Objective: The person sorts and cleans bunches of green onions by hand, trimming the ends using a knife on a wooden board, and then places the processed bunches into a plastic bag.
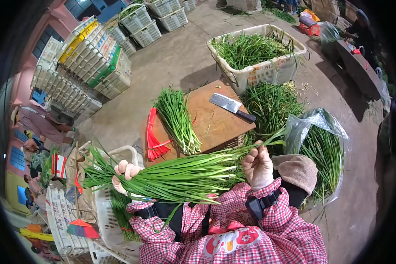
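My left hand (127, 174) is closed around a thick loose bunch of green garlic chives (184, 175), held sideways above my lap with the pale stem ends to the right. Beyond those ends, my right hand (258, 165) pinches a few green chive leaves (274, 141) between thumb and fingers. In front of me stands a low wooden board (214, 123). Another bunch of chives (178, 120) lies on it, with a bundle of red ties (154, 138) to its left. A cleaver (231, 105) with a dark handle rests near the board's right edge.
A white plastic crate (274, 71) full of greens stands behind the board. Loose chive trimmings (270, 105) are heaped at its right, beside a clear plastic bag (323, 155) of chives. Another crate (102, 211) is at my left. Stacked crates (95, 62) and other people are farther off.
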Demonstrator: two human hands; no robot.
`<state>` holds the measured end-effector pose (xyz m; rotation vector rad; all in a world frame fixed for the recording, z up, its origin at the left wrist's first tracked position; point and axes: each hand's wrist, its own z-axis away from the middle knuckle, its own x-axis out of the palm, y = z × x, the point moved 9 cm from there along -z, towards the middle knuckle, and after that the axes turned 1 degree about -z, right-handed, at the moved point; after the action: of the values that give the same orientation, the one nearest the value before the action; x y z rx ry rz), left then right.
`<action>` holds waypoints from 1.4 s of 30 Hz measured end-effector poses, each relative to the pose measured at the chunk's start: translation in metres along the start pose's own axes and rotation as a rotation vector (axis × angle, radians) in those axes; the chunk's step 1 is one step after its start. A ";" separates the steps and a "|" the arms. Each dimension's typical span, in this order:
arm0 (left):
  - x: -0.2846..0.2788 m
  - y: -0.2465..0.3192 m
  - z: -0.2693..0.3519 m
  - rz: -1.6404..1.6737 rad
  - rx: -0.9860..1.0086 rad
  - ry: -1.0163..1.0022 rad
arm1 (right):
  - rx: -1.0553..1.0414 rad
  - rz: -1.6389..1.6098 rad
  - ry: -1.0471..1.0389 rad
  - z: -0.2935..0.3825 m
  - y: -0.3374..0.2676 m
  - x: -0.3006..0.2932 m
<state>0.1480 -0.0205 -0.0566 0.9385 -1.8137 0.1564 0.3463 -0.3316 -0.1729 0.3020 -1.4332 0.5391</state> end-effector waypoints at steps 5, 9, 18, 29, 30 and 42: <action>0.011 0.010 -0.002 0.043 -0.028 -0.007 | -0.388 -0.251 -0.020 -0.025 -0.123 -0.035; 0.033 0.022 -0.006 -0.004 0.083 -0.054 | -0.332 0.280 0.163 0.002 -0.131 -0.010; 0.082 0.002 -0.017 -0.087 0.086 -0.229 | 0.419 1.974 -0.502 0.024 -0.033 0.020; 0.129 -0.002 -0.012 -0.169 -0.261 -0.415 | 0.654 0.804 -0.414 0.040 0.029 0.038; 0.128 0.009 -0.009 -0.159 -0.211 -0.383 | 0.657 0.676 -0.349 0.046 0.026 0.026; 0.151 0.038 -0.011 -0.175 -0.296 -0.622 | 0.312 2.338 -0.530 0.036 -0.049 0.019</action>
<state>0.1074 -0.0679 0.0868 0.9894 -2.2175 -0.5579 0.3420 -0.3885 -0.1440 -1.3618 -1.5919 2.6476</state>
